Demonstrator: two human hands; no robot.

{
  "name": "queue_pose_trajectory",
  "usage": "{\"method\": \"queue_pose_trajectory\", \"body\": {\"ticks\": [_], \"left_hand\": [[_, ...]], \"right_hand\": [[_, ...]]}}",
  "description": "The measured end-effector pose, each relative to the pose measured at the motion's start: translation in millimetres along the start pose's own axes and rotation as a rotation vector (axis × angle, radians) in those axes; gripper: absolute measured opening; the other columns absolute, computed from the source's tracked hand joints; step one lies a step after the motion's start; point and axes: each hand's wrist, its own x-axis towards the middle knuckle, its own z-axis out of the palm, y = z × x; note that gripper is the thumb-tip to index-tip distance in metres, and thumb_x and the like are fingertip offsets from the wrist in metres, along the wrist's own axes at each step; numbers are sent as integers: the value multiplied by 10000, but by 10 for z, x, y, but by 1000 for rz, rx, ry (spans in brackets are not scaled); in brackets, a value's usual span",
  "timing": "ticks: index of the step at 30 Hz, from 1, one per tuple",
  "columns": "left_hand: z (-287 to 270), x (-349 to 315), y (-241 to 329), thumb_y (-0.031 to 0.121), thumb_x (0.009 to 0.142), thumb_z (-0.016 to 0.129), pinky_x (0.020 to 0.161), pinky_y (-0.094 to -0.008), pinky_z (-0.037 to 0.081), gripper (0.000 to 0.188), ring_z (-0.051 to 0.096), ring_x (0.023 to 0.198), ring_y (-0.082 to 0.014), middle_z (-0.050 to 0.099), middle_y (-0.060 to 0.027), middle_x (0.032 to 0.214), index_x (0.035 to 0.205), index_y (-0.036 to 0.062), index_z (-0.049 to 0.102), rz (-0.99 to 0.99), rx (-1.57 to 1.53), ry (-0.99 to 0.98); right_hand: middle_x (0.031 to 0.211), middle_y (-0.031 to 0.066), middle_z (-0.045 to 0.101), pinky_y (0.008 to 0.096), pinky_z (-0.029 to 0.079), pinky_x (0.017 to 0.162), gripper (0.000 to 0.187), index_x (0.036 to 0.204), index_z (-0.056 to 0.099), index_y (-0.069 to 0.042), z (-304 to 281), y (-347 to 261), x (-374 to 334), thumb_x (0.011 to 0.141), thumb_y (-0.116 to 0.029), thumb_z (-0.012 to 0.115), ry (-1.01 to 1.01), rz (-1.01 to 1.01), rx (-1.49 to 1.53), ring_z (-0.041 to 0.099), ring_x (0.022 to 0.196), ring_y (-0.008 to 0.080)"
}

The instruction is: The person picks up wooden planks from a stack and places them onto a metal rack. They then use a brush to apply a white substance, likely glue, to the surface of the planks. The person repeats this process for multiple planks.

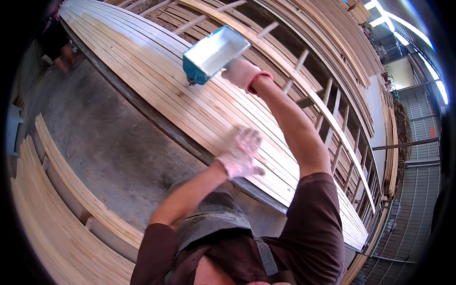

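Observation:
My right hand, in a white glove with a red cuff, grips a teal box-shaped container with a white inside and tilts it over a long row of pale wooden slats. My left hand, in a white glove, rests flat with fingers spread on the slats nearer to me. Both arms reach forward in dark brown short sleeves over a grey apron.
The slats lie on a long metal-edged rack running from upper left to lower right. Wooden frames stand behind it. More stacked boards lie at lower left across a concrete floor. A person stands at upper left.

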Motion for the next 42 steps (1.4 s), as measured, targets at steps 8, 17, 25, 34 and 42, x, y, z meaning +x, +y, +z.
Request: {"method": "queue_pose_trajectory", "body": {"ticks": [8,17,25,34,42], "left_hand": [[15,410,1475,597,739,777,1181,-501,288,935,478,1323,-355,555,-221,1354,1341,-69,515,-60,-374,66],[1236,1205,4254,759,859,508,1237,-490,163,1044,310,1488,-361,369,-228,1578,1532,-22,353,268,-114,-118],[2251,1740,5763,810,879,397,1245,-544,69,1074,213,1534,-344,282,-191,1636,1577,6,261,170,-144,-84],[2760,1948,6523,830,837,442,1253,-529,65,1128,234,1524,-371,331,-223,1602,1542,-42,313,-113,77,145],[3806,2979,9523,858,843,373,1265,-487,67,1144,188,1541,-340,268,-202,1638,1580,-5,233,152,-124,-5]], "right_hand": [[948,223,715,432,565,829,309,1055,701,6,-107,769,-1973,967,-246,545,-122,-18,-97,710,930,348],[977,223,723,457,572,839,260,1065,722,-58,228,2699,-5363,949,-250,590,-187,106,-163,707,937,375],[898,109,670,374,553,751,206,1053,661,-11,320,3563,-6350,951,-182,606,-207,-148,-311,672,814,259],[966,257,708,457,553,818,330,1054,702,26,589,3953,-6763,909,-259,617,11,-88,-46,701,946,398],[999,155,721,378,581,881,160,1010,698,-41,666,5320,-9283,962,-128,573,-15,-301,-191,705,923,285]]}}
